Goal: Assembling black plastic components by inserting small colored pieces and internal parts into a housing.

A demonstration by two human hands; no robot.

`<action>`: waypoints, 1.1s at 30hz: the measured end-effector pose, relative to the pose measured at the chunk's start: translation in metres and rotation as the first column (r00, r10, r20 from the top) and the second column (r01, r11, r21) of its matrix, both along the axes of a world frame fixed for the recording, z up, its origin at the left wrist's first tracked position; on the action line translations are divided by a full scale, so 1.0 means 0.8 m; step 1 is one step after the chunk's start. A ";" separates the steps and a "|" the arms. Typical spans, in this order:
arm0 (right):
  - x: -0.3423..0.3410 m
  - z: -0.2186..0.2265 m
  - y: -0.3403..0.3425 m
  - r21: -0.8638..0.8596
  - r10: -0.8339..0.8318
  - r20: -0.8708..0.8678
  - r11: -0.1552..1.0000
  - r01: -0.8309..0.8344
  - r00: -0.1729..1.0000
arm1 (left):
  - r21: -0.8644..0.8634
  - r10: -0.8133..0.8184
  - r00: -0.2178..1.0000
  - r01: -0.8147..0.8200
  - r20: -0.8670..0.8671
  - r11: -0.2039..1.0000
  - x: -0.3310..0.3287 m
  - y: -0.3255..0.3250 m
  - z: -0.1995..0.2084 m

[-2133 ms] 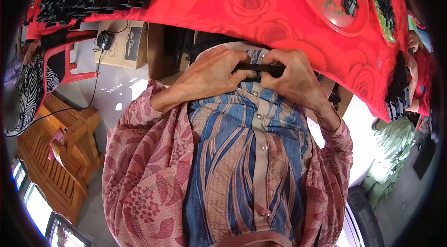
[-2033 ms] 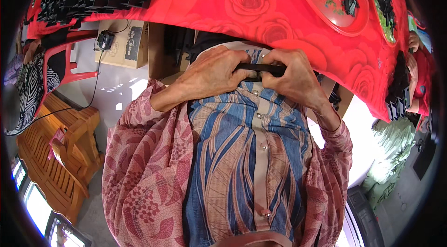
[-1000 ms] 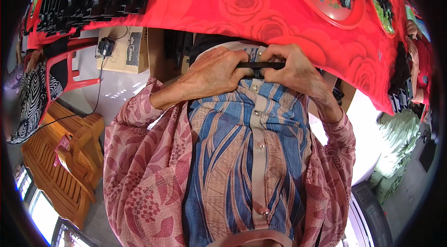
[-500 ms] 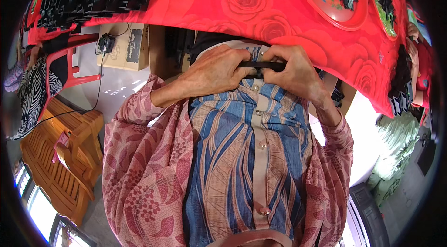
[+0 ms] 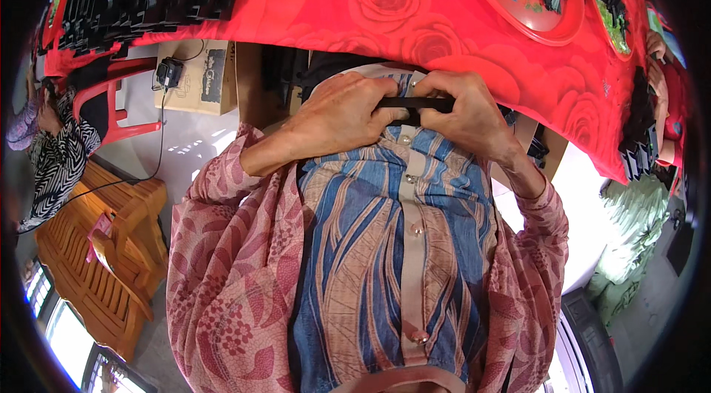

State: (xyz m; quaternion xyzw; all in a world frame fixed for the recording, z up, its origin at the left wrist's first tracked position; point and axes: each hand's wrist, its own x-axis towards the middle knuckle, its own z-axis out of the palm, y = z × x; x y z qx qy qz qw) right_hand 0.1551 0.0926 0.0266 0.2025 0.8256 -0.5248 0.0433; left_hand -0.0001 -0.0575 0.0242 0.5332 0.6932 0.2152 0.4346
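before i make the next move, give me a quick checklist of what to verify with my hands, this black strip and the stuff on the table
1. Left hand grips the black strip: ok, pinching its left end.
2. Right hand grips it too: ok, thumb and finger around the right part.
3. A hand free to pick something up: not ok, both are on the strip.
4. Strip clear of the striped shirt: cannot tell, it is in front of it but contact is unclear.
5. Red plate back from the near edge of the table: ok.
6. Strip's underside: cannot tell, hidden.
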 end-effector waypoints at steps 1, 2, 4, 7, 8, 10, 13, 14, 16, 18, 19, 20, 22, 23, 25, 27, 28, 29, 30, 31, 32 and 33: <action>-0.001 0.004 0.002 -0.024 0.033 0.003 0.999 -0.033 0.999 | 0.073 0.003 0.999 -0.006 0.037 0.997 -0.003 -0.003 -0.004; -0.002 0.005 0.003 -0.048 0.065 0.005 0.997 -0.065 0.998 | 0.145 0.003 0.997 -0.014 0.073 0.989 -0.006 -0.005 -0.006; -0.004 0.005 0.001 -0.068 0.048 -0.018 0.996 -0.049 0.999 | 0.133 -0.015 0.989 -0.005 0.149 0.991 -0.015 -0.007 -0.009; -0.003 0.002 -0.002 -0.125 0.003 -0.030 0.992 -0.006 1.000 | 0.075 -0.035 0.968 0.017 0.248 0.997 -0.024 -0.005 -0.006; -0.002 0.000 -0.004 -0.159 -0.023 -0.019 0.987 0.020 1.000 | 0.029 -0.036 0.962 0.030 0.271 0.999 -0.025 -0.005 -0.005; -0.004 0.005 -0.005 -0.156 -0.026 -0.008 0.987 0.024 1.000 | 0.027 -0.028 0.960 0.022 0.278 0.999 -0.026 -0.006 -0.007; -0.008 0.006 -0.005 -0.130 -0.018 0.014 0.991 0.019 1.000 | 0.049 -0.022 0.960 0.008 0.281 0.999 -0.026 -0.010 -0.010; -0.009 0.005 -0.004 -0.107 -0.008 0.025 0.994 0.011 1.000 | 0.072 -0.022 0.961 0.003 0.276 0.997 -0.026 -0.011 -0.012; -0.010 0.010 -0.003 -0.083 -0.001 0.037 0.997 0.004 0.999 | 0.103 -0.020 0.957 -0.010 0.290 0.995 -0.025 -0.012 -0.014; -0.012 0.011 -0.004 -0.057 0.009 0.054 0.998 -0.006 0.999 | 0.135 -0.016 0.951 -0.027 0.308 0.991 -0.024 -0.014 -0.015; -0.013 0.011 -0.005 -0.039 0.003 0.042 0.999 -0.002 0.999 | 0.134 -0.001 0.949 -0.043 0.316 0.990 -0.023 -0.015 -0.015; -0.014 0.011 -0.006 -0.022 -0.003 0.030 1.000 0.003 1.000 | 0.134 0.013 0.946 -0.060 0.324 0.989 -0.022 -0.016 -0.015; -0.014 0.011 -0.007 -0.008 -0.002 0.027 1.000 0.002 1.000 | 0.093 0.019 0.952 -0.050 0.306 0.994 -0.023 -0.013 -0.010; -0.014 0.011 -0.007 0.005 -0.002 0.024 1.000 0.002 1.000 | 0.052 0.023 0.958 -0.040 0.286 0.998 -0.022 -0.011 -0.009; -0.015 0.012 -0.008 0.018 0.005 0.020 1.000 -0.005 1.000 | 0.103 0.045 0.982 -0.065 0.182 0.993 -0.013 -0.015 -0.012; -0.015 0.012 -0.009 0.032 0.007 0.017 0.999 -0.008 1.000 | 0.157 0.068 0.995 -0.079 0.077 0.984 -0.004 -0.015 -0.010; -0.015 0.012 -0.009 0.030 0.004 0.026 1.000 -0.005 1.000 | 0.123 0.071 0.997 -0.071 0.008 0.990 -0.001 -0.014 -0.006; -0.015 0.012 -0.009 0.028 0.001 0.035 1.000 -0.002 0.999 | 0.089 0.072 0.995 -0.066 -0.062 0.994 0.002 -0.013 -0.004; -0.014 0.011 -0.009 0.029 -0.001 0.036 1.000 -0.001 0.999 | 0.090 0.071 0.996 -0.065 -0.061 0.994 0.002 -0.011 -0.003; -0.011 0.008 -0.009 0.063 0.006 0.007 0.998 -0.007 1.000 | 0.066 0.058 0.996 -0.054 -0.064 0.996 0.003 -0.010 -0.002; -0.010 0.006 -0.009 0.098 0.014 -0.021 0.995 -0.012 1.000 | 0.042 0.046 0.997 -0.043 -0.066 0.998 0.003 -0.009 -0.002; -0.009 0.005 -0.010 0.097 0.016 -0.021 0.995 -0.014 1.000 | 0.041 0.048 0.997 -0.046 -0.066 0.998 0.004 -0.010 -0.005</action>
